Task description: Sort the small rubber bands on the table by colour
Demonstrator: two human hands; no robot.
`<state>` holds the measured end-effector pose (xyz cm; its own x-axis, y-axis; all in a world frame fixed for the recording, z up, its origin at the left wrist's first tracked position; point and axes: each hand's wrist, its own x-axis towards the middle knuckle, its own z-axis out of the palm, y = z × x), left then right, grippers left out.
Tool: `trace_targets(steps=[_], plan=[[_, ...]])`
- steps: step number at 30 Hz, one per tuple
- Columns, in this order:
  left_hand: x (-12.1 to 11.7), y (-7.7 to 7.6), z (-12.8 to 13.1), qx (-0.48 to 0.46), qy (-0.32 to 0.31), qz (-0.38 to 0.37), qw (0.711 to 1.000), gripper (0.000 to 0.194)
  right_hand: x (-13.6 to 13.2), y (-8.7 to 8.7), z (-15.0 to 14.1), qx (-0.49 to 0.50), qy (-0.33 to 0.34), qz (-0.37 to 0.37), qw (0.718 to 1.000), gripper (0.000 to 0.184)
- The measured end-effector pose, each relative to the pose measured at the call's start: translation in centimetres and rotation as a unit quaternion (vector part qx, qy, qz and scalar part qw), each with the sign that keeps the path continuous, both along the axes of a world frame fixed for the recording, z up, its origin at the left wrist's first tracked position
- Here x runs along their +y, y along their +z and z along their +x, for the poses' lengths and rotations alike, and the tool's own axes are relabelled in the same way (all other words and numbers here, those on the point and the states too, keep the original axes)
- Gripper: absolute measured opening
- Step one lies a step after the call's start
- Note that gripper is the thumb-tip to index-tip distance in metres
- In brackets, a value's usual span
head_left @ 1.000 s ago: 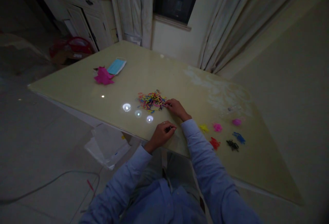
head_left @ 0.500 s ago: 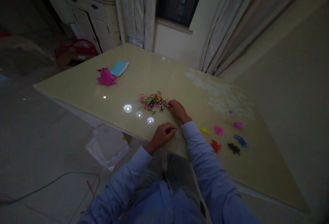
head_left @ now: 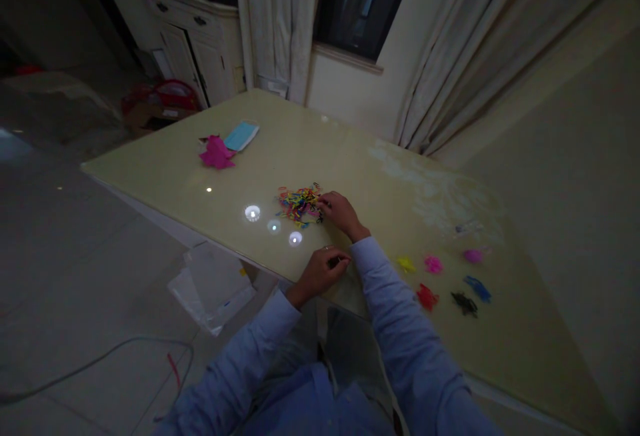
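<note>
A mixed heap of coloured paper clips (head_left: 299, 205) lies on the table in red, yellow, blue, black and pink. At its right edge my right hand (head_left: 339, 213) reaches in, thumb and fingertips pinched on a paper clip there. Closer to the table's front edge, my left hand (head_left: 321, 273) is curled with thumb and fingertips together; what it holds, if anything, is too small to make out. Right of my right forearm lie separate little piles: yellow (head_left: 405, 264), pink (head_left: 433, 264), red (head_left: 427, 297), black (head_left: 465, 304) and blue (head_left: 478, 288) clips.
A purple-pink bundle (head_left: 473, 256) and a clear plastic piece (head_left: 467, 228) lie farther right on the glossy table (head_left: 320, 149). A blue face mask (head_left: 242, 136) and crumpled magenta paper (head_left: 218, 153) lie at the far left. Plastic bags (head_left: 213, 289) and a cable (head_left: 115, 349) are on the floor.
My right hand has shifted slightly left and farther over the heap's edge. My left hand keeps its curled pose. The whole view has drifted a little as my head turned.
</note>
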<state>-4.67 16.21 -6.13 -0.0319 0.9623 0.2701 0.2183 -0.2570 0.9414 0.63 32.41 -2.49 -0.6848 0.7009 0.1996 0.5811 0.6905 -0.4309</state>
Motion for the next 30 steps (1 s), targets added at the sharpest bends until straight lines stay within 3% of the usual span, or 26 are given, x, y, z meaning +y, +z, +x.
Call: trace_targets(steps=[7,16,24,30], plan=[[0.2,-0.2,0.0,-0.013,0.013,-0.007,1.000,0.015,0.9,-0.3,-4.0,-0.051,0.089,0.005,0.995,0.024],[0.1,-0.3,0.0,-0.019,0.019,-0.021,0.999,0.016,0.8,0.5,-4.5,-0.158,0.077,0.006,0.984,0.023],[0.0,-0.2,0.0,-0.024,0.026,-0.010,0.999,0.014,0.4,0.5,-4.9,-0.161,0.060,0.020,0.985,0.023],[0.1,-0.3,0.0,-0.018,0.025,-0.006,1.000,0.014,0.8,-0.3,-4.8,-0.111,0.061,0.021,0.992,0.021]])
